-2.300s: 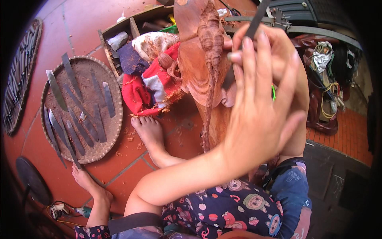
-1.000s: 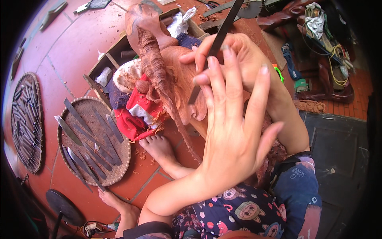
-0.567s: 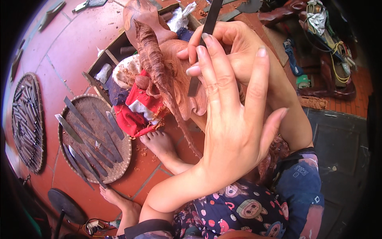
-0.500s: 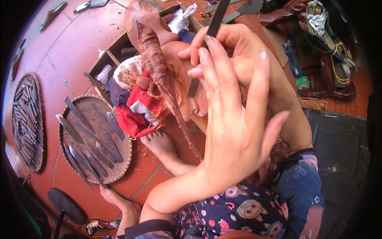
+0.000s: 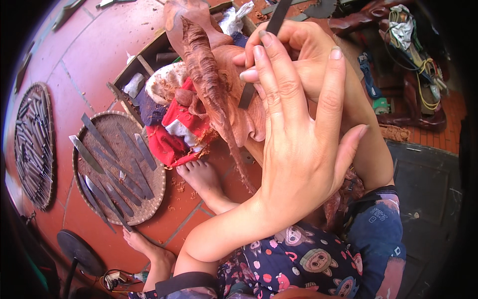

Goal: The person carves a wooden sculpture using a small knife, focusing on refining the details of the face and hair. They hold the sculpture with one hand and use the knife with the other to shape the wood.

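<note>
Chisel: dark flat carving chisel (image 5: 259, 60) runs steeply from far right, near the top edge, down-left to its tip on the reddish wooden carving (image 5: 214, 89); long axis nearly upright, leaning right at the top.
Left hand: left hand (image 5: 298, 149) is spread wide in front, fingers (image 5: 271, 79) laid over the blade's middle, guiding it; it is the nearer one and hides much of the shaft.
Right hand: right hand (image 5: 308, 55) lies behind and farther off, closed round the chisel's upper shaft.
Carving: propped on a red cloth bundle (image 5: 174, 132), just left of both hands, its ridged crest running near to far.
Tray: round woven tray (image 5: 119, 167) of spare blades lies left, well apart from the hands; a second tray (image 5: 35, 144) farther left.
Packages and signs: none legible; tangled cords (image 5: 413, 45) far right.
</note>
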`<state>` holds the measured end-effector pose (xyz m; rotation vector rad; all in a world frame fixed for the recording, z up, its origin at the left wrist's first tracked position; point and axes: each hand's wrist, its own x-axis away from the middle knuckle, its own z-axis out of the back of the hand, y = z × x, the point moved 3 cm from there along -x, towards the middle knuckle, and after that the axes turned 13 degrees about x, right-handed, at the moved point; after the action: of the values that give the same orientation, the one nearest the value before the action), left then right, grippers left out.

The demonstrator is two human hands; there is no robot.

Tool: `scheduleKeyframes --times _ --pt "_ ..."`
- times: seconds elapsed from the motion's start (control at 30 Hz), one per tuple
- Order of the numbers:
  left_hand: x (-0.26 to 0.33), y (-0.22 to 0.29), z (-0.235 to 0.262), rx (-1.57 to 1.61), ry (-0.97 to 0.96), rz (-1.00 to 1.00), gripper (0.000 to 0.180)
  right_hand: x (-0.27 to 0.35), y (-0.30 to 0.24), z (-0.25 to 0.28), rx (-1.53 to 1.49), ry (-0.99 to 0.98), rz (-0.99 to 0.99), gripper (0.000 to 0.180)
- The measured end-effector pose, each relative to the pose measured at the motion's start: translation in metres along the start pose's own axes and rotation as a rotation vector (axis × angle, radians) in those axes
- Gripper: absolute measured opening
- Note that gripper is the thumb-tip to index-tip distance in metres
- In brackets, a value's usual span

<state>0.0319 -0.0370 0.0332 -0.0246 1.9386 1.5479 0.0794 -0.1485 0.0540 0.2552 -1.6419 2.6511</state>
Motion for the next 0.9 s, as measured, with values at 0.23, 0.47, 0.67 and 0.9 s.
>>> scheduleKeyframes --times 0.23,0.47,0.67,0.9 --pt "-0.001 0.002 -0.001 0.016 -0.003 0.001 0.084 0.005 -0.011 0.006 0.066 0.038 -0.021 0.021" --pt "0.004 0.001 0.000 -0.051 -0.028 -0.016 0.081 -0.002 0.008 -0.002 0.132 0.095 0.021 0.020" --pt "0.012 0.023 -0.006 0.073 -0.208 -0.016 0.079 0.002 0.021 0.013 -0.093 0.005 0.053 0.015" --pt "0.019 0.017 -0.005 0.023 -0.253 0.018 0.074 0.005 0.034 0.007 -0.289 -0.104 0.113 0.020"
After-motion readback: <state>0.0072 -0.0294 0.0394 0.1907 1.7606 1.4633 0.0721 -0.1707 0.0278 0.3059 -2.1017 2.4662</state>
